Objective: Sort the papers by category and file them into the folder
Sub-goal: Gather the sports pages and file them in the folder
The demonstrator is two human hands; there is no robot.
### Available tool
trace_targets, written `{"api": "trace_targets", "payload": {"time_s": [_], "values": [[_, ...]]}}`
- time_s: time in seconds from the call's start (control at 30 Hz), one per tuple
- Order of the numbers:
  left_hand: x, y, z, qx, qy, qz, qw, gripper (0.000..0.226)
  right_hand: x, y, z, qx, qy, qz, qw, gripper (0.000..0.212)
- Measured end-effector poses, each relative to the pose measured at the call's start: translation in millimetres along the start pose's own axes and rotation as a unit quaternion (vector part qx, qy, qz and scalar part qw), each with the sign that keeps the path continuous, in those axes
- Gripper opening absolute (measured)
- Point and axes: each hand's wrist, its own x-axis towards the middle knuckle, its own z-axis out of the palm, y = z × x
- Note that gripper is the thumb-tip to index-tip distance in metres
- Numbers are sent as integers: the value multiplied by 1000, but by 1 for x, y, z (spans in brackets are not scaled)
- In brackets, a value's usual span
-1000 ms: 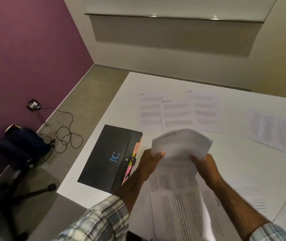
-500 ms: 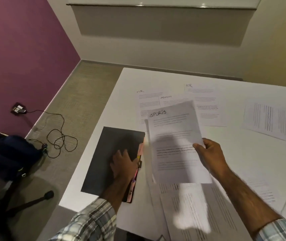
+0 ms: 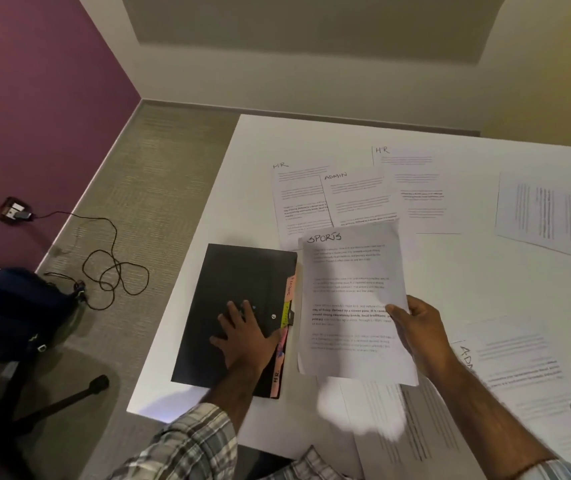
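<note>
A black folder with coloured index tabs along its right edge lies near the white table's left front corner. My left hand rests flat on its cover, fingers spread. My right hand grips a sheet headed SPORTS by its right edge, holding it just above the table, right of the folder. Beyond it lie two sheets headed HR and one headed ADMIN.
More printed sheets lie at the right, another ADMIN sheet beside my right arm, and others under my forearm. The white table ends at the left; below are a cable, a dark bag and a chair base.
My left hand let go of the sheet and moved onto the folder cover. The SPORTS sheet, now in my right hand alone, unfolded flat and came down beside the folder.
</note>
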Motion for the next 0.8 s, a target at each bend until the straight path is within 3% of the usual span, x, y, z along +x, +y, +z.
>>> {"api": "trace_targets", "payload": {"time_s": [0.13,0.33,0.47,0.53,0.63,0.8], "values": [[-1,4,-1,2,-19,-8,1000,122,-3,6,5,-3,2,4,1000,15],[-2,11,-5,10,-55,3,998,108,-11,8,9,1,13,3,1000,19],[-1,9,-12,5,-29,48,998,67,-13,14,14,8,15,5,1000,18],[-6,5,-19,89,-14,119,989,41,-14,19,18,-7,25,2,1000,18],[-11,-2,-33,131,-8,174,976,34,-20,22,28,-39,50,-15,998,15],[-14,-6,-51,48,4,178,983,21,-29,26,59,-119,21,-47,992,12]]}}
